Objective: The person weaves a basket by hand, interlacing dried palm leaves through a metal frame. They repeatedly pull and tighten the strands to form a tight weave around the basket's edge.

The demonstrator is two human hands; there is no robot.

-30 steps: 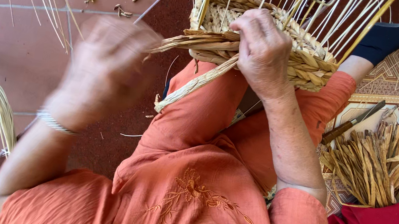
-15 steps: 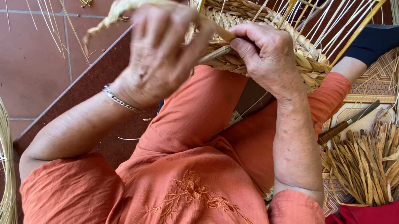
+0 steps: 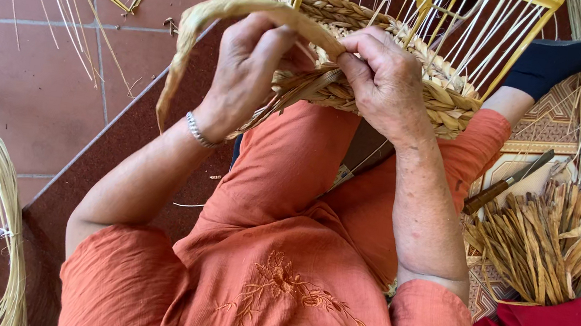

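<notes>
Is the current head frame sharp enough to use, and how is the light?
Head view: sharp, both the left hand and right hand on the woven basket crisp; bright daylight, hard shadow on the tiled floor; no glare.

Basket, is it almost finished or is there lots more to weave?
Only a start is done: the basket has a few woven bands at its base. In hand now, the left hand bends a flat strip in a loop while the right hand pinches it against the rim. Left to do: the thin upright stakes above stand bare, and a pile of strips waits unused.
</notes>
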